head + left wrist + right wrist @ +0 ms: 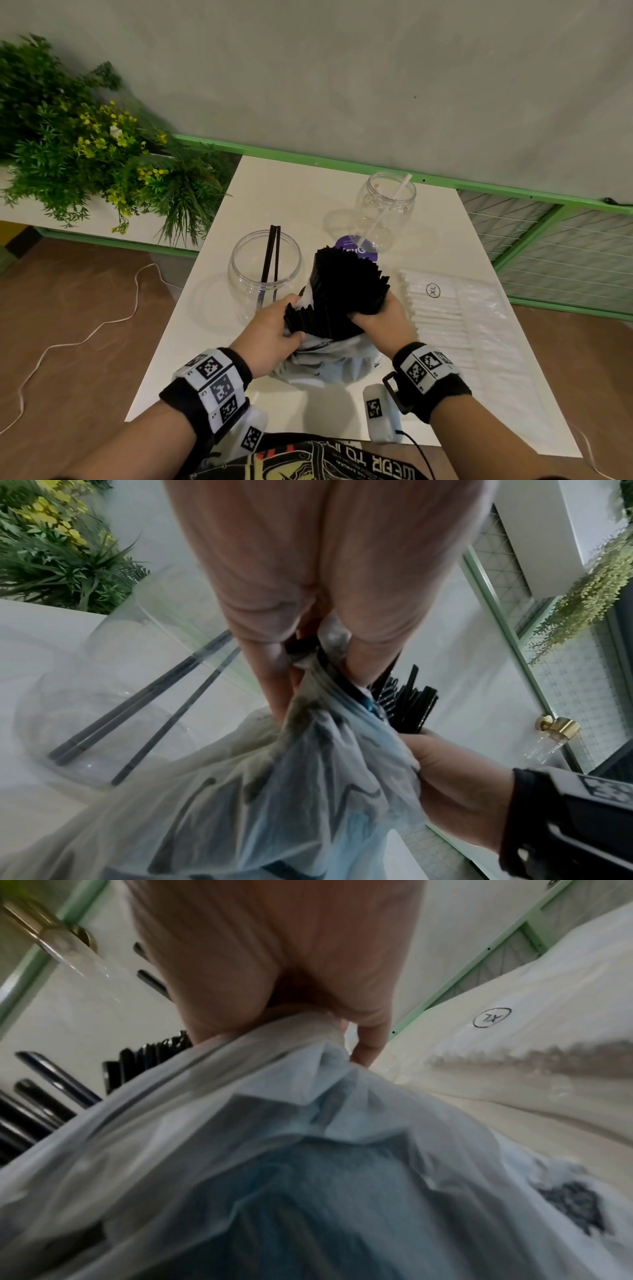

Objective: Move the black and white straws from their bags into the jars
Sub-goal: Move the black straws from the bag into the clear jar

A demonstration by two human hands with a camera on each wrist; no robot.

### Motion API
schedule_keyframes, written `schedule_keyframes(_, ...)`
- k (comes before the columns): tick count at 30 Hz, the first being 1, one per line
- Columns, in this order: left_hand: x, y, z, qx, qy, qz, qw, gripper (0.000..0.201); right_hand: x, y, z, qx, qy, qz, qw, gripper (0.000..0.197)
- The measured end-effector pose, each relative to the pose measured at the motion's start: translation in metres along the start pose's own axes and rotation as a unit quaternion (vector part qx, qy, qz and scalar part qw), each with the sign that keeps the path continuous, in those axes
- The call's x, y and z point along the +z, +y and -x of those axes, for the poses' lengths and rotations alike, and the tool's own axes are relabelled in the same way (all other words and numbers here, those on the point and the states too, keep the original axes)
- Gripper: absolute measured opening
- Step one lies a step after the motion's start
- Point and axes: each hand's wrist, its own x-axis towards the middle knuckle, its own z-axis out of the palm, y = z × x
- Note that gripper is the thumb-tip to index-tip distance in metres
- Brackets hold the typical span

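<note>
A thick bundle of black straws (pixel 346 291) stands out of a crumpled clear plastic bag (pixel 329 359) at the table's middle. My left hand (pixel 274 325) pinches the bag's edge and some straws on the bundle's left side. My right hand (pixel 383 322) grips the bundle and the bag's rim on the right. The left clear jar (pixel 265 270) holds a few black straws (pixel 270 253). The far jar (pixel 385 209) holds one white straw (pixel 387 209). A flat bag of white straws (pixel 442 315) marked XL lies to the right. In the left wrist view the bag (pixel 308 777) bunches under my fingers (pixel 270 653).
The white table (pixel 274 192) ends close to my body and at the right. A purple round sticker (pixel 356 248) lies behind the bundle. Leafy plants with yellow flowers (pixel 85 147) stand at the left. A green metal frame (pixel 513 195) with wire mesh runs behind. A white cord (pixel 85 335) lies on the floor.
</note>
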Motion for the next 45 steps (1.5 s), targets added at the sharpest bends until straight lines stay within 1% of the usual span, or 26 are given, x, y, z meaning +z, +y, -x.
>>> schedule_keyframes(1, 0.0, 0.0, 0.0, 0.002, 0.004, 0.007, 1.0, 0.037, -0.003, -0.005, 0.001, -0.006, 0.003, -0.013, 1.0, 0.032)
schedule_keyframes(2, -0.001, 0.001, 0.0, 0.002, 0.008, 0.019, 1.0, 0.038, -0.006, -0.011, 0.001, -0.015, 0.004, -0.032, 0.999, 0.028)
schedule_keyframes(5, -0.001, 0.004, -0.001, 0.009, 0.035, 0.053, 0.998, 0.035, -0.019, -0.026, 0.002, -0.039, -0.014, -0.108, 0.993, 0.028)
schedule_keyframes(6, -0.001, 0.004, -0.002, 0.005, 0.045, 0.06, 0.997, 0.036, -0.022, -0.025, 0.001, -0.038, -0.025, -0.118, 0.992, 0.028)
schedule_keyframes(7, -0.001, 0.004, -0.003, 0.002, 0.05, 0.063, 0.997, 0.036, -0.022, -0.023, 0.001, -0.034, -0.042, -0.117, 0.992, 0.028)
schedule_keyframes(9, 0.0, 0.005, -0.005, 0.002, 0.045, 0.054, 0.998, 0.035, -0.018, -0.009, -0.002, -0.02, -0.076, -0.063, 0.995, 0.029)
schedule_keyframes(11, 0.002, 0.007, -0.005, 0.0, 0.031, 0.038, 0.999, 0.032, -0.012, 0.008, -0.002, -0.008, -0.089, -0.025, 0.996, 0.033)
schedule_keyframes(15, 0.003, 0.005, -0.005, -0.007, 0.029, 0.039, 0.999, 0.032, -0.014, 0.016, 0.001, 0.0, -0.091, -0.026, 0.996, 0.03)
schedule_keyframes(18, 0.003, 0.006, -0.002, -0.006, 0.029, 0.041, 0.999, 0.034, -0.021, 0.013, 0.009, -0.027, -0.092, -0.046, 0.994, 0.041)
schedule_keyframes(20, 0.003, 0.007, 0.0, -0.005, 0.024, 0.037, 0.999, 0.034, -0.027, 0.011, 0.018, -0.062, -0.07, -0.026, 0.995, 0.048)
schedule_keyframes(21, 0.003, 0.007, 0.001, -0.004, 0.024, 0.031, 0.999, 0.035, -0.029, 0.01, 0.023, -0.078, -0.046, -0.014, 0.996, 0.049)
schedule_keyframes(23, 0.004, 0.006, 0.001, -0.001, 0.025, 0.017, 1.0, 0.035, -0.031, 0.014, 0.033, -0.113, 0.012, 0.018, 0.993, 0.046)
schedule_keyframes(25, 0.006, 0.005, 0.001, 0.004, 0.025, 0.007, 1.0, 0.031, -0.028, 0.018, 0.041, -0.142, 0.046, 0.079, 0.986, 0.037)
schedule_keyframes(27, 0.007, 0.004, 0.001, 0.005, 0.023, 0.005, 1.0, 0.024, -0.022, 0.019, 0.046, -0.143, 0.052, 0.113, 0.982, 0.026)
schedule_keyframes(30, 0.008, 0.004, 0.001, 0.001, 0.018, 0.003, 1.0, 0.022, -0.016, 0.017, 0.05, -0.128, 0.054, 0.107, 0.984, 0.022)
schedule_keyframes(31, 0.008, 0.005, 0.002, 0.0, 0.016, 0.002, 1.0, 0.022, -0.014, 0.016, 0.051, -0.133, 0.048, 0.114, 0.983, 0.018)
schedule_keyframes(32, 0.009, 0.005, 0.002, -0.001, 0.015, 0.001, 1.0, 0.021, -0.013, 0.013, 0.053, -0.142, 0.037, 0.133, 0.98, 0.019)
schedule_keyframes(34, 0.009, 0.005, 0.003, 0.005, 0.015, -0.01, 1.0, 0.019, -0.008, 0.006, 0.054, -0.173, 0.01, 0.193, 0.966, 0.04)
schedule_keyframes(35, 0.009, 0.006, 0.003, 0.01, 0.013, -0.017, 1.0, 0.019, -0.005, 0.002, 0.054, -0.188, -0.007, 0.212, 0.959, 0.044)
schedule_keyframes(36, 0.009, 0.008, 0.004, 0.015, 0.011, -0.02, 1.0, 0.02, -0.001, -0.003, 0.055, -0.199, -0.027, 0.216, 0.955, 0.044)
schedule_keyframes(38, 0.009, 0.009, 0.005, 0.025, 0.008, -0.01, 1.0, 0.023, 0.006, -0.012, 0.055, -0.209, -0.067, 0.195, 0.956, 0.042)
schedule_keyframes(39, 0.008, 0.009, 0.005, 0.027, 0.009, -0.007, 1.0, 0.024, 0.008, -0.016, 0.055, -0.208, -0.076, 0.183, 0.958, 0.042)
schedule_keyframes(42, 0.005, 0.007, 0.006, 0.024, 0.012, -0.005, 1.0, 0.028, 0.015, -0.025, 0.053, -0.205, -0.074, 0.163, 0.962, 0.04)
schedule_keyframes(43, 0.004, 0.005, 0.006, 0.019, 0.017, -0.002, 1.0, 0.032, 0.018, -0.027, 0.053, -0.207, -0.077, 0.158, 0.963, 0.041)
schedule_keyframes(45, 0.005, 0.003, 0.007, 0.005, 0.03, 0.012, 0.999, 0.047, 0.021, -0.03, 0.054, -0.207, -0.093, 0.137, 0.964, 0.045)
